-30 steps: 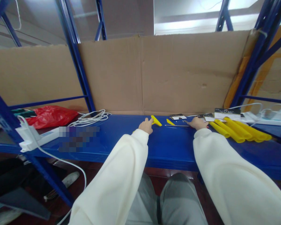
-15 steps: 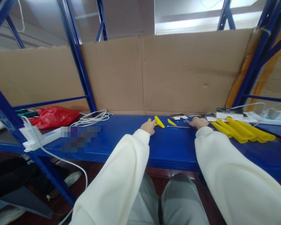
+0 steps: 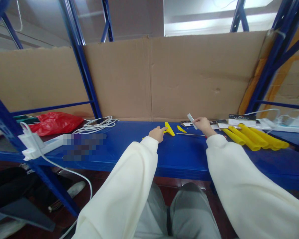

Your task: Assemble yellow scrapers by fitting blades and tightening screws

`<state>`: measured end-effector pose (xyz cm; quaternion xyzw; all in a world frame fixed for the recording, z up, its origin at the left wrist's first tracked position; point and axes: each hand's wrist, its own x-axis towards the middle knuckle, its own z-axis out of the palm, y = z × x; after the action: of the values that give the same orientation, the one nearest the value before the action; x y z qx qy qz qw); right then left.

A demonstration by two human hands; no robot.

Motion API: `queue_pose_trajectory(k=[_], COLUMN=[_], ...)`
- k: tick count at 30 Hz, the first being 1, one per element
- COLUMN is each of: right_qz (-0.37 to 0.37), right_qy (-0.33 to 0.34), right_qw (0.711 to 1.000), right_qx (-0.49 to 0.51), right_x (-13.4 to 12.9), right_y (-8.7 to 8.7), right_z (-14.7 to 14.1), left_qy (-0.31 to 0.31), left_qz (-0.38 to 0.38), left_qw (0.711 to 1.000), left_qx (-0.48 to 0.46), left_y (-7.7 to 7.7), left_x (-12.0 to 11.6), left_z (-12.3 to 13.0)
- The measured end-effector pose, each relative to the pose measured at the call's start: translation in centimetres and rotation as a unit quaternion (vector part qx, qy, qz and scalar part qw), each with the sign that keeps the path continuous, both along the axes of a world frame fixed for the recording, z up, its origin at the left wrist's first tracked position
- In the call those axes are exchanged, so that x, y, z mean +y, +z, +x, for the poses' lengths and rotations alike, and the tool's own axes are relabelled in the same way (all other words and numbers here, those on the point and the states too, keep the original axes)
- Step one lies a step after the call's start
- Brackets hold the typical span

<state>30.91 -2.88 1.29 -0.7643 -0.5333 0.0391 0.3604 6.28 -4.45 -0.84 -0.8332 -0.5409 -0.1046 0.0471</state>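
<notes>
On the blue shelf, my left hand (image 3: 157, 133) is closed round a yellow T-shaped tool (image 3: 170, 129) that looks like a small scraper; its wide head points right. My right hand (image 3: 203, 125) pinches a flat whitish strip (image 3: 190, 119), raised and tilted above the shelf. A loose yellow wedge-shaped piece (image 3: 181, 129) lies between the hands. Just in front of it is a thin metal rod (image 3: 186, 134), whose right end shows some red near my right wrist.
Several yellow tubes (image 3: 255, 139) lie at the right, before a black-and-white card (image 3: 241, 119). To the left are a white power strip (image 3: 49, 144), coiled white cable (image 3: 99, 124) and a red plastic bag (image 3: 58, 122). Cardboard (image 3: 119, 83) walls the back between blue posts.
My right hand has risen from the shelf and now holds the whitish strip up, tilted to the left. The left hand stays on the yellow tool, nearly unmoved.
</notes>
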Motion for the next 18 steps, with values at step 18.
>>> queue_pose_trajectory(k=[18], right_qz=[0.006], right_qy=[0.258], right_qw=[0.954], right_qx=[0.152], right_x=[-1.0], right_y=[-1.8], right_z=[-6.0], left_qy=[-0.060], left_qz=[0.042], left_qw=[0.997], left_qx=[0.000], left_y=[0.4], left_x=[-0.4], left_z=[0.0])
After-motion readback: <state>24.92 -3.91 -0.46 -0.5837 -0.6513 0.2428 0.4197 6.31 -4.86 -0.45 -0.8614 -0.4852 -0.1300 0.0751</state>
